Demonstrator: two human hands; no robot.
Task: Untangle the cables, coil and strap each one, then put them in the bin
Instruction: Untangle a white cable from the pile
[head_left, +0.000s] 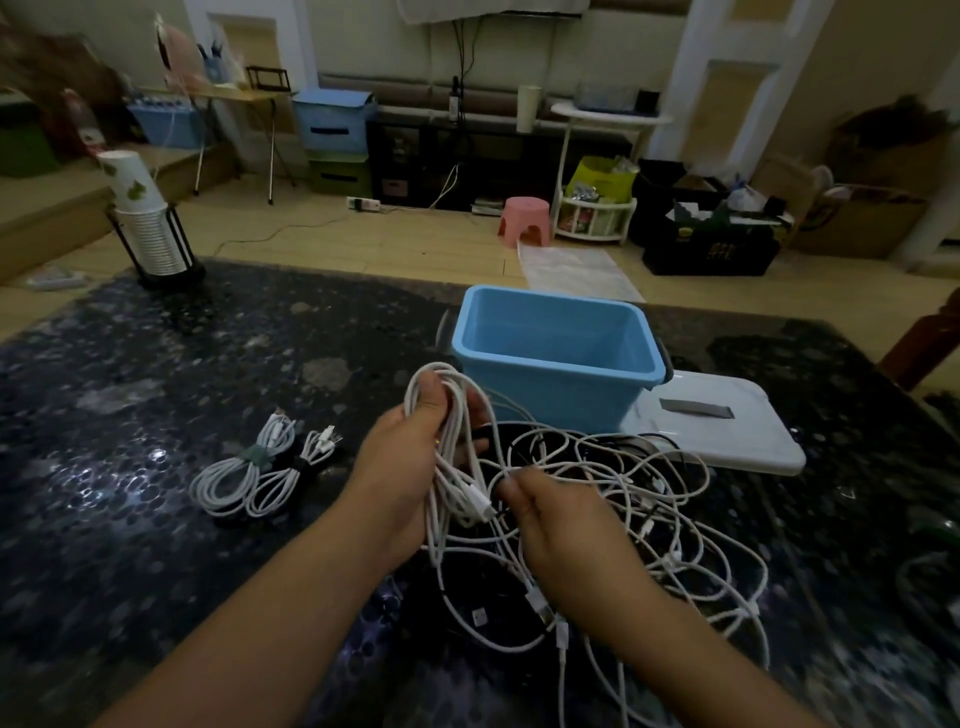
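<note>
My left hand (405, 462) grips a bunch of looped white cable (452, 410) held above the dark table. My right hand (561, 525) pinches a strand of the same white cable near a plug. To the right and below the hands lies a tangle of white and black cables (649, 499). An empty blue bin (556, 353) stands just behind the hands. Two coiled and strapped white cables (249, 473) lie on the table to the left.
The bin's white lid (727, 426) lies flat to the right of the bin. A stack of paper cups in a black holder (150, 228) stands at the table's far left corner. Beyond the table's far edge (322, 270) is wooden floor with a pink stool (524, 218).
</note>
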